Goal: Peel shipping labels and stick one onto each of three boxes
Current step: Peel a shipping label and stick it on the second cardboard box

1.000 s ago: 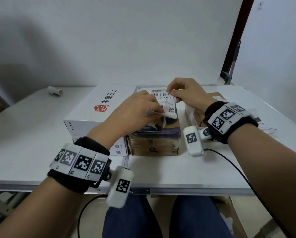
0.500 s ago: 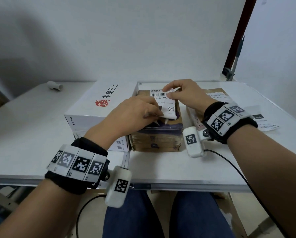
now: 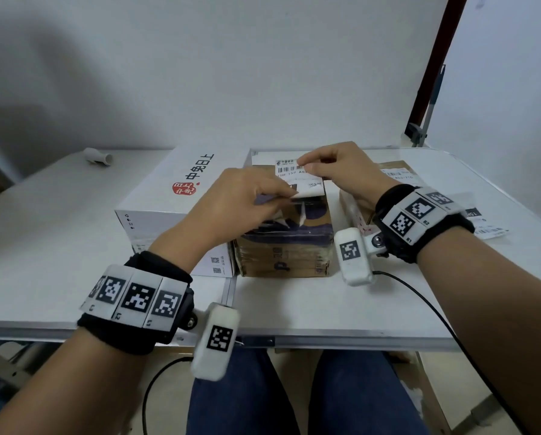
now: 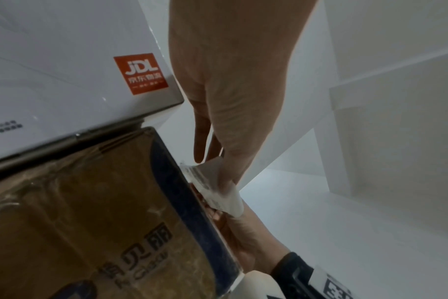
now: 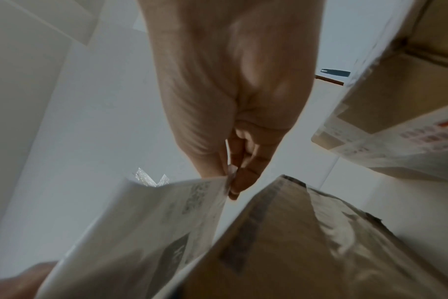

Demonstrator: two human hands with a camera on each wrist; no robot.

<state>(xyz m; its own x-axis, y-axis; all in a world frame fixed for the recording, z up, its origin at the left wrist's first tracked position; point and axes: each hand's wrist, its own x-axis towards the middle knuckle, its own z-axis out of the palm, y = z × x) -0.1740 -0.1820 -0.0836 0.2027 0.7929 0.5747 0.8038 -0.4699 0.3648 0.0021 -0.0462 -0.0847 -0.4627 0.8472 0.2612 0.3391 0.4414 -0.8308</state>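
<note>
Above the taped brown carton, the left hand pinched the shipping label's near edge; the right hand pinched its far edge, beside a white box.

From the head view, the left hand hid the near left corner of the white printed shipping label and part of the brown taped cardboard box. The label's small print was too fine to read. The right wrist view was blurred, smearing the label's text. The right hand covered the label's far right corner.
</note>
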